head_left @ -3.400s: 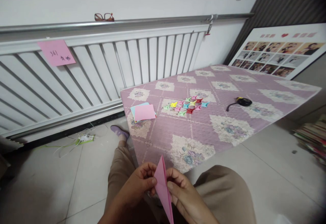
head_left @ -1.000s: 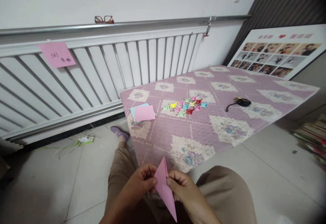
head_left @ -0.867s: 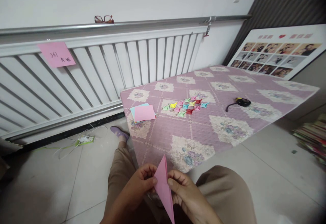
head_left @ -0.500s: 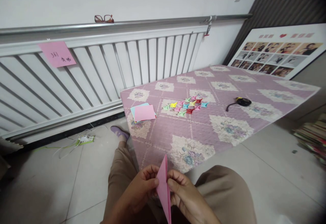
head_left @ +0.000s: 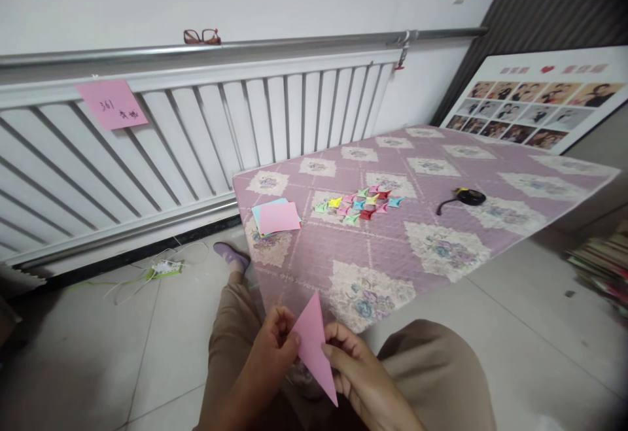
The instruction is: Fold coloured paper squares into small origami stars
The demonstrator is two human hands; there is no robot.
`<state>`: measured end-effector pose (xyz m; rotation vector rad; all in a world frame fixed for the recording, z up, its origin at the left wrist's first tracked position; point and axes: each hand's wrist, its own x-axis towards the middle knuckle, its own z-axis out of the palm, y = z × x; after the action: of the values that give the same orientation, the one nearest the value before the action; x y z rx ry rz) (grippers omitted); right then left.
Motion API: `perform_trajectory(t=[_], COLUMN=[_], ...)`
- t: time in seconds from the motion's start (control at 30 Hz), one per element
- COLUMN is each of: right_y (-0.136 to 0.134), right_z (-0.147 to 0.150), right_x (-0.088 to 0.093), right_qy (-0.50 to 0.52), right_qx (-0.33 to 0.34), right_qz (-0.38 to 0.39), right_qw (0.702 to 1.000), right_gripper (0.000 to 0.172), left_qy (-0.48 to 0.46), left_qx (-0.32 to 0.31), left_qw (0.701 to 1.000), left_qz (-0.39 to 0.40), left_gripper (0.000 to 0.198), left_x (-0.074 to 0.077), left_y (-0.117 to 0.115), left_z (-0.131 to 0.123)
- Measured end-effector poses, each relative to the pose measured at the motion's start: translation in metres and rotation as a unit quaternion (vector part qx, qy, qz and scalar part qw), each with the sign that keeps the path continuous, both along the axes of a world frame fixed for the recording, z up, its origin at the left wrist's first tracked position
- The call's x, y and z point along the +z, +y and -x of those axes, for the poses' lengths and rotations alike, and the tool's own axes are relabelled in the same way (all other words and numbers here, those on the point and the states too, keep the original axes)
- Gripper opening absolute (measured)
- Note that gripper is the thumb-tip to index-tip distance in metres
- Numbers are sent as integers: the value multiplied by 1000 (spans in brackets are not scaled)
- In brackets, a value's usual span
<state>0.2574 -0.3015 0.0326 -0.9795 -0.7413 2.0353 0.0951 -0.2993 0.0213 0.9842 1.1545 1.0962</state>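
A folded pink paper [head_left: 313, 346], a long pointed triangle, is held over my lap between both hands. My left hand [head_left: 271, 347] pinches its left edge with thumb and fingers closed. My right hand [head_left: 357, 373] pinches its right edge, fingers curled. In front of me stands a low table with a purple flowered cloth [head_left: 441, 248]. On it lie a small stack of square sheets, pink on top [head_left: 278, 216], and a cluster of several small folded paper pieces in mixed colours [head_left: 359, 202].
A black tape measure with a strap [head_left: 466, 197] lies on the cloth to the right. A white radiator [head_left: 196, 137] with a pink note [head_left: 110, 104] and red glasses [head_left: 202, 36] fills the back. A photo board [head_left: 534, 97] leans right; books [head_left: 598, 264] and cables [head_left: 157, 267] lie on the floor.
The pink paper has turned from edge-on to showing its flat triangular face, with its lower tip shorter. Both hands keep their pinch in about the same place.
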Motion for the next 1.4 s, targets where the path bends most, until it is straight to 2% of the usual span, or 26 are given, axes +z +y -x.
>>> perform_trajectory(t=[0.07,0.17,0.27,0.4,0.43,0.53,0.6,0.67,0.73,0.8,0.87,0.93,1.03,1.13,1.4], right_y=[1,4,7,7,6,4,2,1,-1,-4,-8,-11,-14,-12,-8], right_z=[1,3,1,-1,-1,-3,-6,-10,-12,-9,0,12,24,28,26], right_x=[0,-3,-7,-5,-3,4,7,8,6,4,3,5,10,15,10], right_qy=[-33,-107,-184,-269,-284,-315,-336,-344,-315,-247,-154,-56,41,78,116], right_qx=[-9,-29,-48,-50,-49,-52,-90,-144,-163,-131,-87,-80,-87,-84,-112], right_qz=[-12,-79,-170,-257,-276,-327,-337,-314,-269,-210,-133,-45,27,55,83], right_qw=[999,991,967,927,917,889,875,873,895,937,975,994,995,992,983], right_gripper=[28,29,29,23,21,16,11,15,21,34,40,41,42,41,40], left_qy=[64,122,95,54,70,142,167,171,166,155,136,118,100,79,11], left_qx=[23,49,9,-68,-65,-18,22,59,90,114,130,137,129,113,113], left_qw=[997,991,995,996,995,986,975,964,958,955,954,956,958,962,985], left_qz=[-22,-36,-26,-16,-26,-89,-146,-192,-216,-228,-232,-231,-235,-235,-129], left_gripper=[17,24,41,12,8,11,14,16,16,15,15,16,18,17,8], left_x=[-1,-2,0,4,5,8,9,10,10,8,4,0,-6,-8,7], left_y=[-1,-2,-3,-4,-5,-4,-3,-2,-1,-1,-3,-4,-6,-7,-8], left_z=[0,-1,-2,-2,-1,0,2,5,7,7,6,4,3,4,0])
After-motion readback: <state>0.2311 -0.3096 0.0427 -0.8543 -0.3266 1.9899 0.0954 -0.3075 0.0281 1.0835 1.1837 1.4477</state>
